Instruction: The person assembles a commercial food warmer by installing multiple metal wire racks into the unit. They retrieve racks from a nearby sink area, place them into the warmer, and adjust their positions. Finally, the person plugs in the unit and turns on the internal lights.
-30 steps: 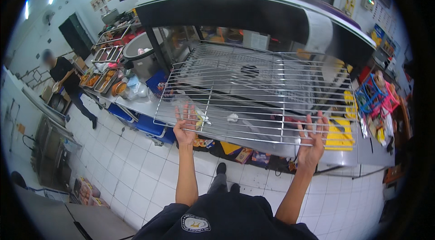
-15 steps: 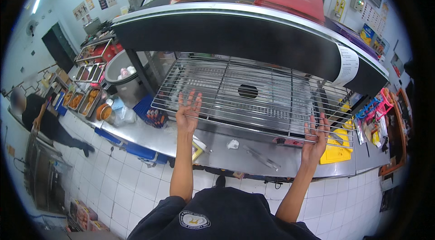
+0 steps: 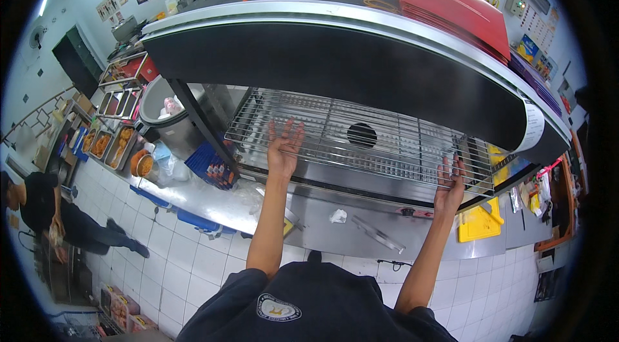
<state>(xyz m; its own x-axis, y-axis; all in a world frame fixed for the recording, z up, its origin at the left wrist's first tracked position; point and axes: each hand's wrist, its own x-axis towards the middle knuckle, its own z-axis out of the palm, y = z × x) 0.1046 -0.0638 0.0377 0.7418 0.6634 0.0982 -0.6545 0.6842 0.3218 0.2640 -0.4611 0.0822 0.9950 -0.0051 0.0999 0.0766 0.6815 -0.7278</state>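
A wide metal wire rack (image 3: 367,160) lies between my two hands, mostly inside a black-framed shelf unit (image 3: 335,61), under its broad front panel. My left hand (image 3: 284,148) supports the rack's near side left of the middle, palm up, its fingers stretched out beneath the wires. Near the right end, my right hand (image 3: 449,186) holds the same edge from below with its fingers spread. Below the rack is a metal base with a dark round opening (image 3: 362,135). The front panel hides the rack's far edge.
On the steel counter (image 3: 316,222) lie tongs (image 3: 379,234), a crumpled white scrap (image 3: 338,215) and a yellow board (image 3: 480,221). A blue crate (image 3: 211,164) and trays of fried food (image 3: 119,146) are at left. Farther left, a co-worker (image 3: 48,210) stands on the tiled floor.
The wire rack has moved away from me, deeper into the shelf unit, with both hands still under it. My view has shifted nearer the unit. The co-worker's pose has changed.
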